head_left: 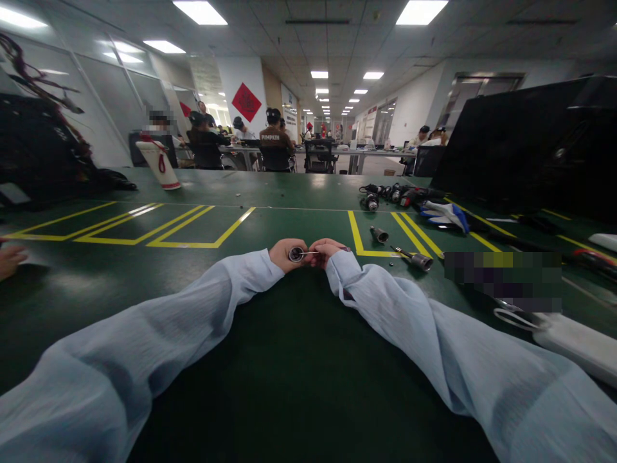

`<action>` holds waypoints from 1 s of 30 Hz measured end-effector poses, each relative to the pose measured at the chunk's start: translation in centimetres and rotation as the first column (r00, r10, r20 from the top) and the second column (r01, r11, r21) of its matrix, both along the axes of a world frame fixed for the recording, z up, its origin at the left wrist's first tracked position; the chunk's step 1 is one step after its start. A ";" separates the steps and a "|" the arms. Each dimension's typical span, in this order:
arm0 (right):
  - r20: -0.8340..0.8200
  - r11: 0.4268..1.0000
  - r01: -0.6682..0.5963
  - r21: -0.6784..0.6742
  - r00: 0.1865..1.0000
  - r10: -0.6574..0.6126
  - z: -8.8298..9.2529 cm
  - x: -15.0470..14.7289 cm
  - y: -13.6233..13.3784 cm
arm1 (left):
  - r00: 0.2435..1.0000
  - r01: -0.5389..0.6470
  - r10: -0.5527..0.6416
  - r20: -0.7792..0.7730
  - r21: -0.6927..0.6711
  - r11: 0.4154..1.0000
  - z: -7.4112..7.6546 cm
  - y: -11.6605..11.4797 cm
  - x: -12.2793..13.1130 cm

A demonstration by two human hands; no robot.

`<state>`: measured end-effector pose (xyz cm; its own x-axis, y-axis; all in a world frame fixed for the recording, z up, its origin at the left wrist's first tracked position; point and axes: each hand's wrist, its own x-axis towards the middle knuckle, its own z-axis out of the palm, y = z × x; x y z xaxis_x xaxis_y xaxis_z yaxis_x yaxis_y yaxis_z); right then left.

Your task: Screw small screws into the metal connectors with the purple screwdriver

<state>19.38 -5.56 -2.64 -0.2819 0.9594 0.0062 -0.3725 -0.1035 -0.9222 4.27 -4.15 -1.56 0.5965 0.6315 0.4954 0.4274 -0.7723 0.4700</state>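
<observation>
My left hand (286, 253) is closed around a small round metal part (295, 254), its dark open end facing me. Close beside it, my right hand (324, 252) pinches a thin metal rod (310, 253) whose tip reaches to the face of that part. What the thin rod belongs to cannot be made out. Both hands are just above the green table. To their right lies a grey cylindrical metal part (379, 235). A similar grey part with a slim shaft (417, 259) rests nearer to me.
Yellow tape (183, 244) marks boxes on the green table (216, 193). Cabled metal parts (378, 197) and a blue-and-white glove (444, 215) lie back right. A tilted-looking cup (160, 165) stands back left. A dark monitor (530, 141) is at right. Another person's hand (10, 258) shows far left.
</observation>
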 end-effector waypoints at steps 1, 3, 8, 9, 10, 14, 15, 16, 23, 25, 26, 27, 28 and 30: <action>-0.003 1.000 0.001 -0.003 1.000 -0.001 0.0 0.0 0.0 | 1.000 0.004 -0.004 0.002 -0.008 1.000 0.0 0.0 0.0; -0.015 1.000 -0.001 -0.005 1.000 0.001 0.1 -0.1 -0.1 | 1.000 0.013 -0.012 0.016 -0.035 0.999 0.1 0.0 0.0; -0.048 1.000 -0.014 0.015 0.999 0.015 0.2 -0.1 -0.3 | 0.996 0.020 -0.012 0.084 -0.104 0.994 0.0 -0.1 0.2; -0.048 1.000 -0.015 0.016 0.999 0.016 0.1 0.0 -0.3 | 0.996 0.021 -0.010 0.091 -0.115 0.993 0.0 -0.1 0.2; -0.048 1.000 -0.013 0.020 0.999 0.014 0.1 0.0 -0.2 | 0.996 0.020 -0.009 0.090 -0.121 0.992 0.0 -0.1 0.2; -0.025 0.996 0.029 0.088 0.999 -0.027 -0.3 0.1 -0.1 | 0.998 -0.024 0.027 0.057 -0.059 0.998 -0.2 0.0 0.1; -0.010 0.993 0.046 0.112 0.999 -0.045 -0.3 0.2 -0.2 | 0.998 -0.041 0.043 0.045 -0.031 0.999 -0.2 0.0 0.1; 0.005 0.990 0.058 0.132 0.998 -0.059 -0.4 0.2 -0.2 | 0.998 -0.056 0.056 0.031 -0.007 0.998 -0.2 -0.1 0.0; 0.031 0.994 0.029 0.107 0.999 -0.032 -0.3 0.1 -0.5 | 0.999 -0.043 0.043 -0.013 -0.002 0.999 -0.1 -0.2 0.0; 0.005 0.998 0.004 0.060 1.000 -0.004 -0.3 0.1 -0.1 | 1.000 -0.019 0.019 0.000 -0.017 1.000 -0.2 -0.1 0.0; 0.002 0.999 -0.014 0.036 1.000 0.014 -0.4 0.1 0.2 | 1.000 -0.009 0.009 0.007 -0.023 1.000 -0.2 -0.1 0.0; 0.008 0.999 -0.033 0.014 0.999 0.033 -0.5 0.2 0.5 | 1.000 0.000 0.001 0.015 -0.029 1.000 -0.2 0.0 0.0; 0.018 0.999 -0.047 -0.007 0.999 0.047 -0.5 0.2 0.8 | 1.000 0.006 -0.006 0.020 -0.033 0.999 -0.2 0.0 0.0; 0.037 0.998 -0.061 -0.033 0.997 0.062 -0.5 0.2 1.2 | 1.000 0.014 -0.013 0.029 -0.040 0.999 -0.2 0.1 0.0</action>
